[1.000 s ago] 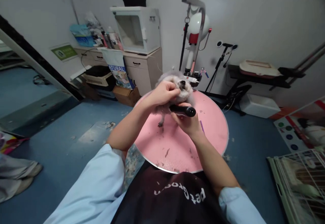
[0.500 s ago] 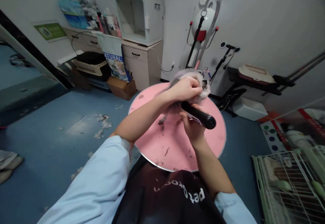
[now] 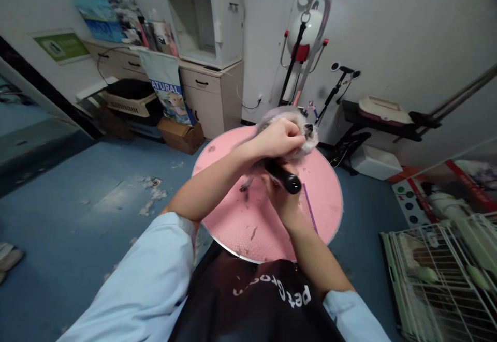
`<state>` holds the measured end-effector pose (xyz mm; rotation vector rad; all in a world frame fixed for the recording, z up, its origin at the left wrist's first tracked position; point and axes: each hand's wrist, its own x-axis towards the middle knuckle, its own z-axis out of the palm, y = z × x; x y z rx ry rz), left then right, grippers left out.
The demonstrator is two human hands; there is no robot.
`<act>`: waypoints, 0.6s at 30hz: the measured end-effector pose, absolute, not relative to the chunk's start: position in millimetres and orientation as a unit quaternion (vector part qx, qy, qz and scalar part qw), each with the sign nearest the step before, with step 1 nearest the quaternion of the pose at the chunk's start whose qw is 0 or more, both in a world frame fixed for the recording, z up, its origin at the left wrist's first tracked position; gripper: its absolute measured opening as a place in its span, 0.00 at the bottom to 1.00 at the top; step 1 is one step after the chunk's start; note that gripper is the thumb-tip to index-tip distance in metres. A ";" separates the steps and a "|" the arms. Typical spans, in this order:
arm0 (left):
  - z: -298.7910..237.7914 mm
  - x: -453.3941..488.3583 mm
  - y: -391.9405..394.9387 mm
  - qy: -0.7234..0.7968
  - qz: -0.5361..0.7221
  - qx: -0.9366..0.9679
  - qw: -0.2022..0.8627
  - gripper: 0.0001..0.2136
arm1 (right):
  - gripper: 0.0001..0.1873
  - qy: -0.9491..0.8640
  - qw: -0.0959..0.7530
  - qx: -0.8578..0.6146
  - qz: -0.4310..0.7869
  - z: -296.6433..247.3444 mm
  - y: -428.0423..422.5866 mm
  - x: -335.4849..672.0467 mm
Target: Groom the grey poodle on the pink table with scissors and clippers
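The left hand (image 3: 276, 137) is at the head of a small grey-and-white dog (image 3: 311, 143), its fingers (image 3: 295, 141) curled in and gripping at the side of the muzzle, with the dark nose just past the fingertips. The dog is on a round pink counter (image 3: 233, 218), most of its body hidden behind the left hand and forearm; one dark paw (image 3: 244, 186) shows below and to the left of these fingers. Lower down and closer to the wearer, the right hand (image 3: 280, 196) has its fingers wrapped around a black-handled tool (image 3: 282, 175), the rounded handle end pointing back toward the wearer. The tool's far end lies under the dog's chin, out of sight, so whether it touches the fur cannot be told. Just to the right of the right hand's fingers, a purple comb (image 3: 309, 208) lies on the counter, partly behind the wrist. Dark tufts of hair (image 3: 253, 233) lie on the pink surface, nearer the wearer than either hand's fingers. Beyond the left fingers, a black strap (image 3: 294, 60) hangs from a metal arm (image 3: 321, 21) in front of a white-and-red machine (image 3: 310, 26). Far to the left of both hands' fingers stands a cabinet (image 3: 207, 96) carrying a white box with a clear door (image 3: 229, 34).
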<state>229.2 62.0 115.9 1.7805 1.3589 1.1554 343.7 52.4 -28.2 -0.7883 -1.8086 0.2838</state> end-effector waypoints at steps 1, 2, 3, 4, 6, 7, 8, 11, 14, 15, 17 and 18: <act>115.4 228.6 62.4 0.514 0.438 0.672 0.306 0.11 | 0.23 -0.772 0.520 -0.339 0.137 -36.5 51.0 343.6; 114.9 227.9 62.6 0.513 0.439 0.671 0.306 0.12 | 0.23 -0.784 0.495 -0.340 0.158 -45.1 49.0 345.1; 114.3 227.1 62.6 0.511 0.440 0.672 0.306 0.12 | 0.22 -0.795 0.473 -0.333 0.182 -52.8 46.7 348.5; 113.7 226.4 62.4 0.509 0.440 0.672 0.308 0.12 | 0.22 -0.801 0.462 -0.320 0.206 -58.8 44.7 353.4; 112.4 225.4 61.5 0.507 0.441 0.672 0.311 0.12 | 0.22 -0.793 0.480 -0.289 0.240 -64.0 43.6 365.8; 111.7 225.3 61.1 0.507 0.441 0.671 0.313 0.13 | 0.23 -0.779 0.505 -0.278 0.247 -63.9 44.9 371.9; 111.0 225.5 60.7 0.509 0.442 0.669 0.314 0.12 | 0.24 -0.764 0.529 -0.272 0.251 -63.1 47.4 376.8; 109.4 226.5 60.0 0.515 0.453 0.655 0.317 0.12 | 0.26 -0.759 0.540 -0.265 0.250 -65.3 57.4 381.9; 109.6 227.7 59.1 0.516 0.461 0.647 0.320 0.13 | 0.22 -0.802 0.487 -0.254 0.236 -82.0 62.0 377.9; 110.0 228.1 58.7 0.515 0.462 0.647 0.321 0.14 | 0.21 -0.809 0.480 -0.247 0.233 -89.1 62.1 376.7; 110.6 229.0 57.9 0.511 0.461 0.650 0.320 0.14 | 0.20 -0.806 0.495 -0.229 0.230 -101.6 61.8 376.0; 110.8 229.5 57.6 0.510 0.461 0.652 0.319 0.14 | 0.20 -0.796 0.515 -0.222 0.229 -106.3 61.8 376.3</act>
